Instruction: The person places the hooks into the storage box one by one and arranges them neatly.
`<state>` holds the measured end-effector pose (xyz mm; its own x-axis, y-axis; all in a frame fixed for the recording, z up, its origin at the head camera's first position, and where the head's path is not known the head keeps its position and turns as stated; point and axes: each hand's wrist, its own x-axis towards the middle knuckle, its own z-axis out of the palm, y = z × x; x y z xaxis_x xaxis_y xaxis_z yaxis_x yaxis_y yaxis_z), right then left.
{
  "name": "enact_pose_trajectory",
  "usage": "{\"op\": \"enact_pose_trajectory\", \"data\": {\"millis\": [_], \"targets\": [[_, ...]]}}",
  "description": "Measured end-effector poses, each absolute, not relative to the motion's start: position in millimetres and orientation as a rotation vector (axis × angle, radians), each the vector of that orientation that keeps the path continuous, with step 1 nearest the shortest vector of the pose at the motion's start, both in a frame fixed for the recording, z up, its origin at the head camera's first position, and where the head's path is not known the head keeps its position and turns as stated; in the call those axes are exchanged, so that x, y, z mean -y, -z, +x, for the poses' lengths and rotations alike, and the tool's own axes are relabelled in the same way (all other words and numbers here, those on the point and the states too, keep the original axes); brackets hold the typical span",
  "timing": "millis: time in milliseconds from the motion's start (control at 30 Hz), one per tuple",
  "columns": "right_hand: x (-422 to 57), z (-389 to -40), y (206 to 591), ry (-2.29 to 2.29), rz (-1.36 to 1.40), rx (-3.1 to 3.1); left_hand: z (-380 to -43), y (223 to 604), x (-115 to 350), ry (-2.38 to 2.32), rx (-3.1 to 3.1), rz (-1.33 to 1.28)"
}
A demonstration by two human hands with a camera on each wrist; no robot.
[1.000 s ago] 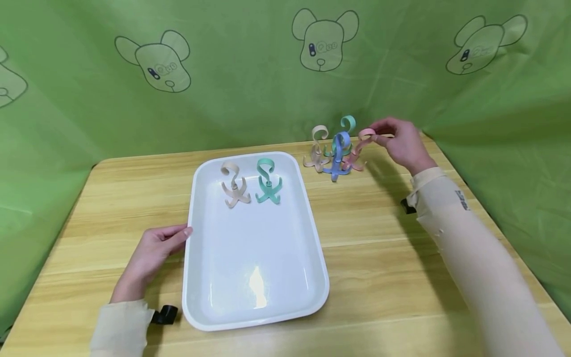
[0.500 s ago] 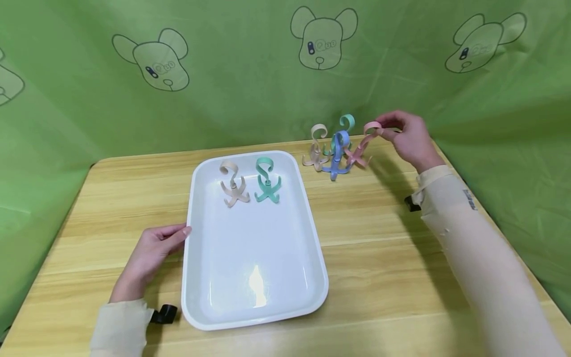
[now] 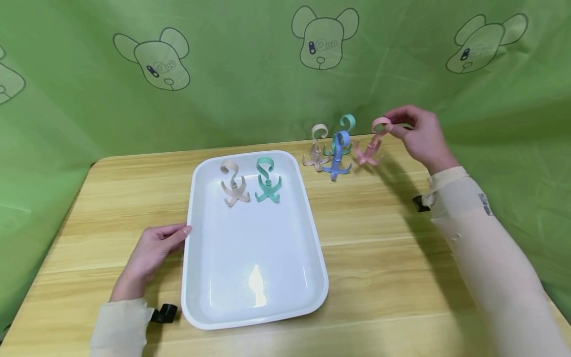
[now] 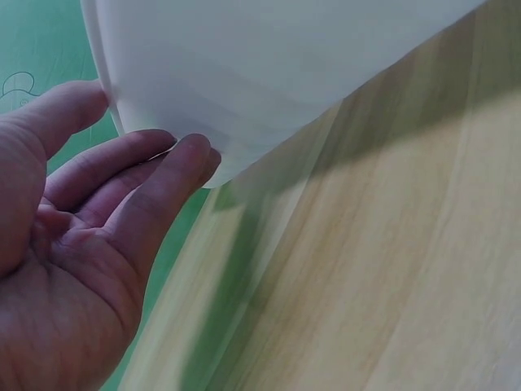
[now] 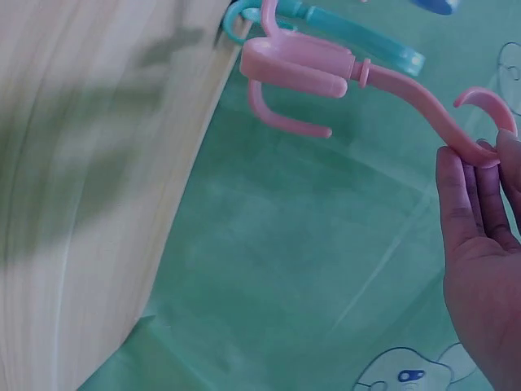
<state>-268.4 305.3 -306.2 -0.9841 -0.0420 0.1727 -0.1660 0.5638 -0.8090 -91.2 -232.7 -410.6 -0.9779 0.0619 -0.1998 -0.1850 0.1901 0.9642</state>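
My right hand pinches the curled top of a pink swivel hook between thumb and fingers. The right wrist view shows the pink hook's prongs hanging at its far end. Beside it on the table stand a blue hook, a beige hook and a green hook, the green one partly hidden behind the blue. At its left side, my left hand grips the white tray, thumb on the rim and fingers against the outer wall. Inside stand a beige hook and a green hook.
A light wooden table carries everything. Green cloth with printed mouse heads rises behind the table and at both sides, close to the standing hooks. A black wrist device sits under the left sleeve.
My right hand has moved right and slightly up with the pink hook, drawing it away from the blue one. The left hand and tray have hardly moved.
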Motion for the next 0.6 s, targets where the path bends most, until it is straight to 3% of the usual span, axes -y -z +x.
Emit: {"op": "enact_pose_trajectory", "data": {"millis": [600], "targets": [[-282, -232, 279, -1.434, 0.375, 2.637, -91, 413, 235, -1.894, -2.291, -0.093]]}}
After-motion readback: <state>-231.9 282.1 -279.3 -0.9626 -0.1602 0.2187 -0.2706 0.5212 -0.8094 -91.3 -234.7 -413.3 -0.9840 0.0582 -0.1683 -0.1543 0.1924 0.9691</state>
